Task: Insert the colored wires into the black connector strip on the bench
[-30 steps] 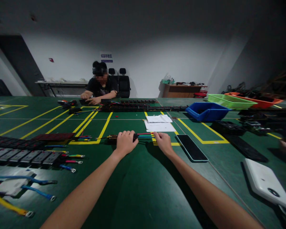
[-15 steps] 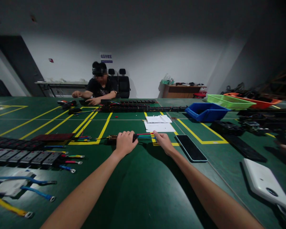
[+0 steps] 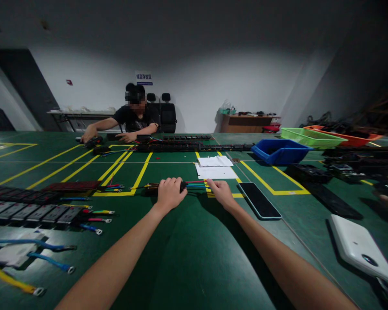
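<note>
My left hand [image 3: 170, 193] is closed over a dark, narrow part [image 3: 151, 186] that lies on the green table. Most of that part is under the palm, so its kind cannot be made out. From its right side run red and blue wires [image 3: 196, 182]. Their far ends are pinched between the thumb and fingers of my right hand [image 3: 221, 192], which hides the tips. Just beyond the right hand lie white paper sheets [image 3: 217, 172]. A phone [image 3: 259, 201] with a light-blue edge rests to its right.
On the left are rows of black socket-like modules [image 3: 35, 215] and wires with ring terminals [image 3: 70, 270]. A blue bin [image 3: 280, 153], a green basket [image 3: 313, 137] and a white device [image 3: 362, 248] stand right. Across the table sits a co-worker [image 3: 137, 114].
The co-worker's arm has stretched out to the left, and that hand is now at a dark tool on the table. My own hands stay almost where they were.
</note>
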`<state>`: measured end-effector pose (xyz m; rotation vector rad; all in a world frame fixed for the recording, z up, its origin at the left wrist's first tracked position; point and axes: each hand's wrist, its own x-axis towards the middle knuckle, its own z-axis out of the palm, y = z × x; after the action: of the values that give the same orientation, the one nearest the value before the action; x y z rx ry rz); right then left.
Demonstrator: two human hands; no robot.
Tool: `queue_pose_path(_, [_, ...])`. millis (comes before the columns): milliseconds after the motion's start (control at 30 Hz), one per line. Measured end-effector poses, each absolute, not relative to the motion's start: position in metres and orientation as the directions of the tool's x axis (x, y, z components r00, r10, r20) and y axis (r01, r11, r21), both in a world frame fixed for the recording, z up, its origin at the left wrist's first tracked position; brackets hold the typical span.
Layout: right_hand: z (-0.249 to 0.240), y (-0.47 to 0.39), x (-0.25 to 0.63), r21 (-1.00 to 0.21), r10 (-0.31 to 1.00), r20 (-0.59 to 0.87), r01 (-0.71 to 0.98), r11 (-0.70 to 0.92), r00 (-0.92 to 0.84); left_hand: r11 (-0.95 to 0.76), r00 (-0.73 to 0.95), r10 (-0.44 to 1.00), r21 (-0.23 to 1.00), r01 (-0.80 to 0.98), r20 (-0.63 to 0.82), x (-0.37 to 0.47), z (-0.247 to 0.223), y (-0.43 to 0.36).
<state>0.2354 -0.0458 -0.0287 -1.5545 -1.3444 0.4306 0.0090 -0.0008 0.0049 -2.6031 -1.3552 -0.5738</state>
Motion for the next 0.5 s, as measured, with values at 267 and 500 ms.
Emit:
queue_pose_path(267, [-0.0263,-0.0448,0.2356,-0.800,0.905,0.317,0.593,0.094,0.284,-0.606,0.523,0.741,0.082,0.791,0.421,0.0084,0.0017,0.0017])
queue_pose_path(500, [-0.0242,-0.0496,0.2322,-0.703,0.872,0.404,0.703,0.104,0.275,-0.611,0.524,0.738,0.093,0.786,0.424,0.0081,0.0013,0.0019])
